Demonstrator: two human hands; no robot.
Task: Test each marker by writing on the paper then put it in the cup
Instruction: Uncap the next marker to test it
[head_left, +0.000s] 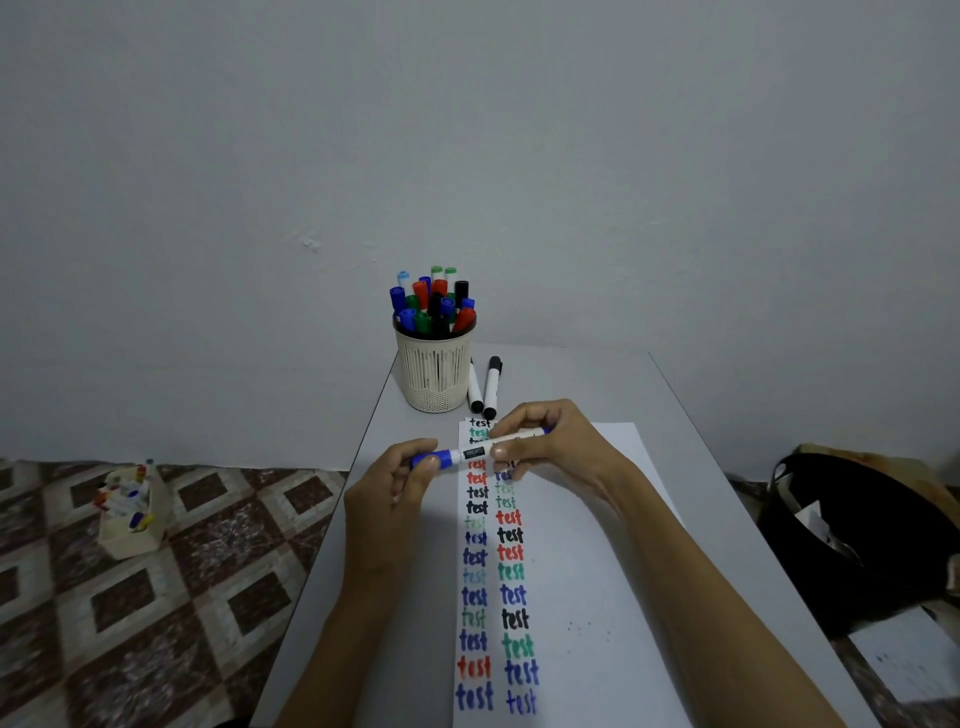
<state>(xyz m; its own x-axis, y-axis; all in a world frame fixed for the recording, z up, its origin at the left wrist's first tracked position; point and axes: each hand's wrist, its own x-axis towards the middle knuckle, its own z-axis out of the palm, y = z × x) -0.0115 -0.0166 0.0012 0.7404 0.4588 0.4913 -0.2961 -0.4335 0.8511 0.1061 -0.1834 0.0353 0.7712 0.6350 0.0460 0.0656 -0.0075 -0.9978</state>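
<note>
I hold a blue marker level above the paper. My left hand pinches its blue cap at the left end. My right hand grips the white barrel at the right end. The cap sits on the marker. The paper carries two columns of the word "test" in blue, red, green and black. Behind it stands a cream slotted cup holding several capped markers. Two black markers lie on the table just right of the cup.
The narrow grey table stands against a plain wall. On the patterned floor at the left sits a small box of more markers. A black bag lies at the right of the table.
</note>
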